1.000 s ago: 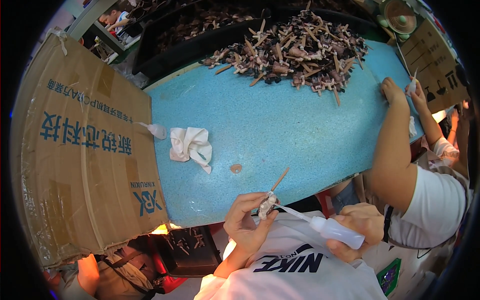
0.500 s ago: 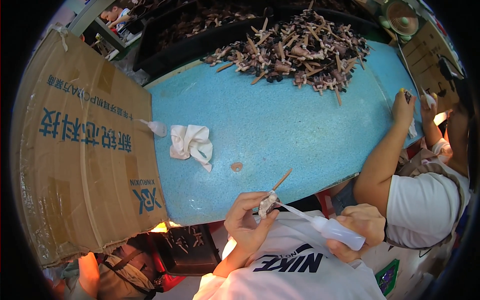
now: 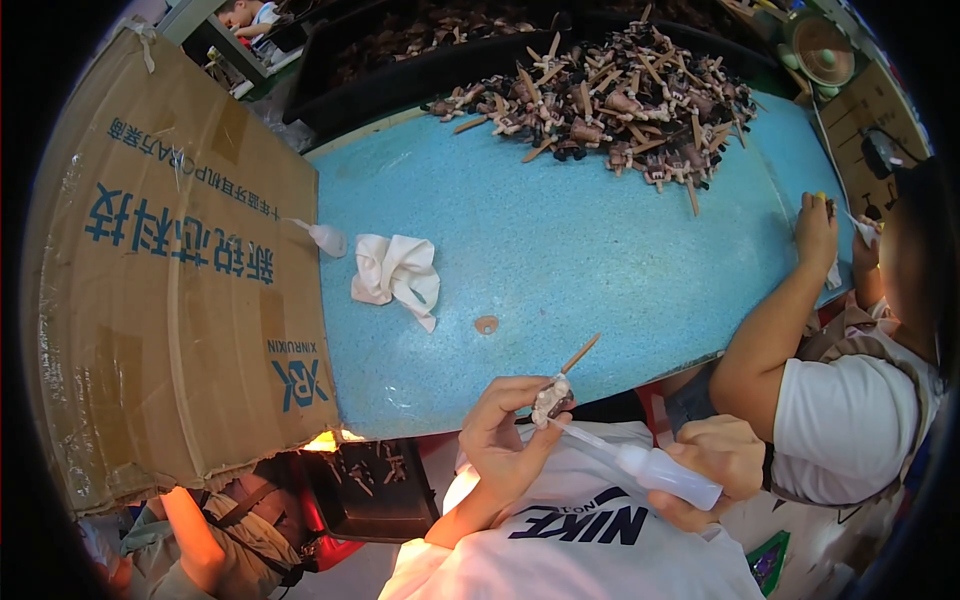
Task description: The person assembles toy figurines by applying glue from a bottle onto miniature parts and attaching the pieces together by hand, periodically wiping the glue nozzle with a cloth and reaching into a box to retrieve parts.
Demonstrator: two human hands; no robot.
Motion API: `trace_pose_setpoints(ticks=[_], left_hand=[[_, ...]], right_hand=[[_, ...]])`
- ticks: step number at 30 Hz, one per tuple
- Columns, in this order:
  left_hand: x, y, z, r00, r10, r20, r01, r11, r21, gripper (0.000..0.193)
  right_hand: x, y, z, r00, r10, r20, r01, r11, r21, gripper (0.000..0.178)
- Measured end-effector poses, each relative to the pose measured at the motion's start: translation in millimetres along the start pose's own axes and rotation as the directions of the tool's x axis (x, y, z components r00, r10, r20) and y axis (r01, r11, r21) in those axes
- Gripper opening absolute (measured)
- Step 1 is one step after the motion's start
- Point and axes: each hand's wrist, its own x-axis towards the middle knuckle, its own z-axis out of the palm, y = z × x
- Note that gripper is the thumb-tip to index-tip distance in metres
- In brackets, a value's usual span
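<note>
Between the fingertips and thumb of my left hand (image 3: 503,430) is a small pale-and-brown figurine (image 3: 552,402), with a thin wooden stick pointing up from it to the right. My right hand (image 3: 715,465) grips a translucent squeeze bottle (image 3: 668,477) lying nearly level. Its long narrow nozzle reaches left to the lower edge of the figurine; whether the tip touches cannot be made out. Both hands are in front of my white shirt, at the near edge of the blue table (image 3: 620,290).
A heap of similar figurines on sticks (image 3: 630,105) covers the table's far side. A crumpled white cloth (image 3: 398,275) and a second squeeze bottle (image 3: 327,238) lie left, beside a tall cardboard box (image 3: 190,280). Black trays stand behind and below. A co-worker's arm (image 3: 770,320) rests at right.
The whole view has shifted slightly. The figurine has turned a little in my left hand, and the nozzle tip now sits lower against it. Both hands keep their hold.
</note>
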Motion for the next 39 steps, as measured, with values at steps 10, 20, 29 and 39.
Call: trace_pose_setpoints(ticks=[10, 20, 29, 39], left_hand=[[1, 4, 2, 0.999, -0.041, 0.000, 0.041, 0.999, -0.018, 0.020], [1, 4, 1, 0.998, -0.049, 0.029, 0.052, 0.991, -0.124, 0.022], [-1, 3, 1, 0.997, -0.078, 0.022, 0.080, 0.989, -0.123, 0.021], [0, 4, -1, 0.996, -0.083, 0.033, 0.087, 0.980, -0.179, 0.019]], right_hand=[[1, 1, 6, 0.994, -0.062, -0.092, 0.061, 0.998, -0.010, 0.035], [1, 3, 4, 0.993, -0.039, -0.107, 0.036, 0.999, -0.036, 0.031], [-6, 9, 3, 0.993, -0.049, -0.110, 0.048, 0.999, -0.014, 0.032], [-7, 7, 4, 0.993, -0.030, -0.113, 0.024, 0.998, -0.058, 0.038]])
